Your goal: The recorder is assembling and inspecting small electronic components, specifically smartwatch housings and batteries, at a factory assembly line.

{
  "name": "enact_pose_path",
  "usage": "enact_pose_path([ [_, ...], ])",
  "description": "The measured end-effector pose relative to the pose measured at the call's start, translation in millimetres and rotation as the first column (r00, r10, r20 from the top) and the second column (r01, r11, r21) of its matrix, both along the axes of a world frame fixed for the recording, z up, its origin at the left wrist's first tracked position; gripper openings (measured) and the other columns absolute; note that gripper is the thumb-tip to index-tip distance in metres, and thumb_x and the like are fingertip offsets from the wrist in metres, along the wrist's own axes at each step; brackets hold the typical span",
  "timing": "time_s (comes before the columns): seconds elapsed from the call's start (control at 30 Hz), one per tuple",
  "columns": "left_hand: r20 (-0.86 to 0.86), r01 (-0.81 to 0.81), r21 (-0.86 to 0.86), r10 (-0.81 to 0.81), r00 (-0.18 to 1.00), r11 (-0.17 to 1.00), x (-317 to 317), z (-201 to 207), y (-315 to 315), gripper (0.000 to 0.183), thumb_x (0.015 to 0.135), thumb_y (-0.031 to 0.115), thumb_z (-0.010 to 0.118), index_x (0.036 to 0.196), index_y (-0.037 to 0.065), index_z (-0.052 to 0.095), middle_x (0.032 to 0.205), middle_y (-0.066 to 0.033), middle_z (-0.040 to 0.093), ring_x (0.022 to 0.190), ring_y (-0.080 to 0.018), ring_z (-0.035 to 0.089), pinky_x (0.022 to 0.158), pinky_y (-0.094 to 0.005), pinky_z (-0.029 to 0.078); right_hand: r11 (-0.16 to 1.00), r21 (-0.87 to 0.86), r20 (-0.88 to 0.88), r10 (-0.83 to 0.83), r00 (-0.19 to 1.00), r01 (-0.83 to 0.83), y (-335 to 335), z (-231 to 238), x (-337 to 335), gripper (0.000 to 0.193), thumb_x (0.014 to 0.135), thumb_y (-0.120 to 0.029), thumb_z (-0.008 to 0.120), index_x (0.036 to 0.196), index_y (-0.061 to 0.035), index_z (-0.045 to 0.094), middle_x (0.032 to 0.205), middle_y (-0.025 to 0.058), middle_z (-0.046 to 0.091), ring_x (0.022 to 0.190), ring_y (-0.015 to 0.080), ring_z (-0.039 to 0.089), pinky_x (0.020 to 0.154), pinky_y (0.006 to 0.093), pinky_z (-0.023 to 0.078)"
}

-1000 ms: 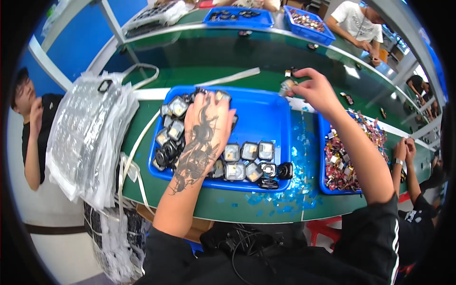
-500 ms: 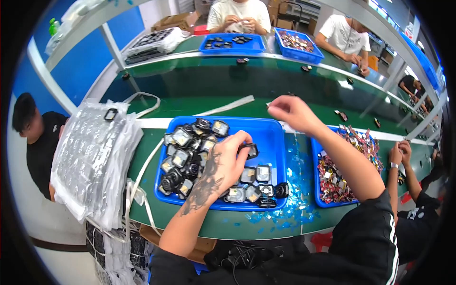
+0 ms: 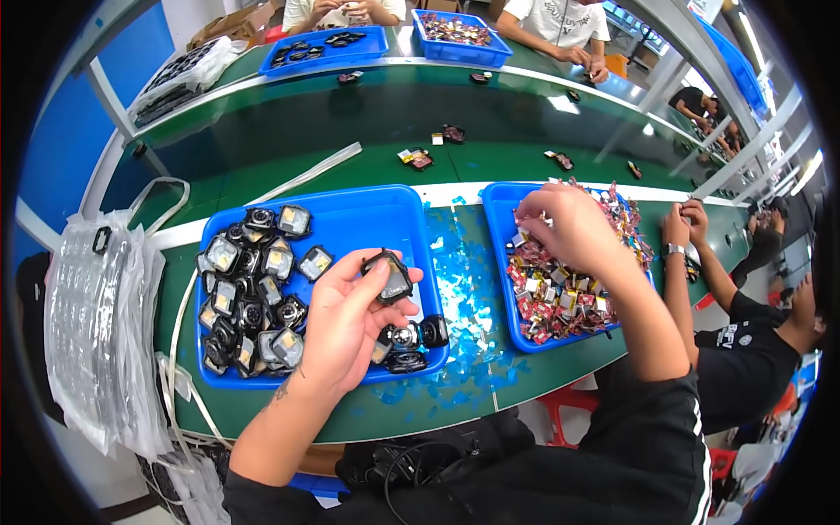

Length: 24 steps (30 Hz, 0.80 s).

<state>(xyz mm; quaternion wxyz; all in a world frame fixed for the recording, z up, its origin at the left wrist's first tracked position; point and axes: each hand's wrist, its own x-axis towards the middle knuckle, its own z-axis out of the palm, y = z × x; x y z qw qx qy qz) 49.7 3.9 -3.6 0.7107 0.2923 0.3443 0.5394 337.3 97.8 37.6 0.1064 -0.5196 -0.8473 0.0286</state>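
At the lower edge of the frame, the person's black shirt [image 3: 525,472] meets the green bench [image 3: 394,409]. Just left of center, the left hand [image 3: 337,331] has its thumb and fingers pinching a square, black-framed case [image 3: 392,282] with a pale window, held up over the right part of a blue tray [image 3: 354,219]. More such cases [image 3: 254,293] are heaped along the tray's left side. Right of center, the right hand [image 3: 567,226] hangs above a second blue tray [image 3: 502,271] full of small reddish and silvery parts [image 3: 560,306]; its fingers are curled, and whether they hold anything I cannot tell. Blue scraps [image 3: 464,306] litter the bench between the trays. A plastic-wrapped stack [image 3: 96,332] stands at the left. Beyond, small pieces [image 3: 416,158] lie on a green strip [image 3: 271,122]; at the top, two co-workers in white shirts [image 3: 560,22] sit near more blue trays [image 3: 464,54].
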Motion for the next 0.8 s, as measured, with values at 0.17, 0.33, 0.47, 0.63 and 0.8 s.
enact_pose_path([
  [0.17, -0.061, 0.031, 0.016, -0.03, 0.998, 0.999, 3.2, -1.6, -2.2, 0.037, 0.1, 0.013, 0.053, 0.135, 0.004, 0.047, 0.108, -0.0147, 0.065, 0.08, -0.0115, 0.062, 0.068, -0.0228, 0.05, 0.974, -0.106, 0.201, 0.219, 0.955, -0.201, 14.2, -18.0, 10.4, 0.016, 0.077, -0.012, 0.074, 0.092, -0.0088, 0.071, 0.091, 0.0118, 0.063, 0.097, 0.0332, 0.061, 0.083, 0.0416, 0.05],
  [0.33, -0.238, 0.006, 0.135, 0.027, 0.971, 0.991, 7.9, -1.2, -5.4, 0.048, 0.096, 0.005, 0.051, 0.143, 0.01, 0.041, 0.11, -0.0122, 0.063, 0.079, -0.0094, 0.058, 0.069, -0.0227, 0.049, 0.945, -0.303, -0.223, 0.055, 0.973, -0.123, 16.0, 5.4, 10.1, 0.013, 0.082, -0.01, 0.07, 0.083, -0.001, 0.061, 0.078, 0.0093, 0.066, 0.072, 0.0224, 0.065, 0.066, 0.034, 0.05],
  [0.47, -0.381, 0.08, 0.264, 0.028, 0.924, 0.961, 6.8, -7.1, -5.3, 0.035, 0.097, 0.008, 0.054, 0.132, 0.006, 0.054, 0.112, -0.0109, 0.062, 0.085, -0.0095, 0.059, 0.071, -0.0234, 0.049, 0.896, -0.439, -0.596, -0.237, 0.767, -0.064, 0.8, 12.6, 21.9, 0.01, 0.086, -0.008, 0.068, 0.089, -0.004, 0.058, 0.08, 0.002, 0.064, 0.074, 0.0105, 0.062, 0.064, 0.0271, 0.049],
  [0.63, -0.5, 0.127, 0.359, 0.076, 0.862, 0.925, 12.8, -6.8, -14.4, 0.022, 0.093, 0.008, 0.063, 0.113, 0.002, 0.07, 0.101, -0.0054, 0.064, 0.09, -0.0097, 0.061, 0.083, -0.0259, 0.053, 0.748, -0.53, -0.845, -0.504, 0.177, -0.4, -49.1, -4.4, 0.2, 0.017, 0.089, -0.008, 0.068, 0.1, -0.0085, 0.055, 0.089, 0.0004, 0.064, 0.078, 0.0074, 0.061, 0.066, 0.0224, 0.05],
  [0.8, -0.464, 0.198, 0.209, -0.081, 0.882, 0.958, 23.8, 0.5, -16.3, 0.026, 0.094, 0.023, 0.066, 0.108, 0.003, 0.073, 0.083, -0.0026, 0.067, 0.076, -0.0086, 0.058, 0.075, -0.0258, 0.05, 0.775, -0.396, -0.908, -0.41, 0.086, -0.492, -98.0, -21.3, -50.7, 0.02, 0.088, -0.005, 0.069, 0.101, -0.0045, 0.053, 0.093, 0.0053, 0.063, 0.085, 0.01, 0.061, 0.071, 0.0235, 0.051],
])
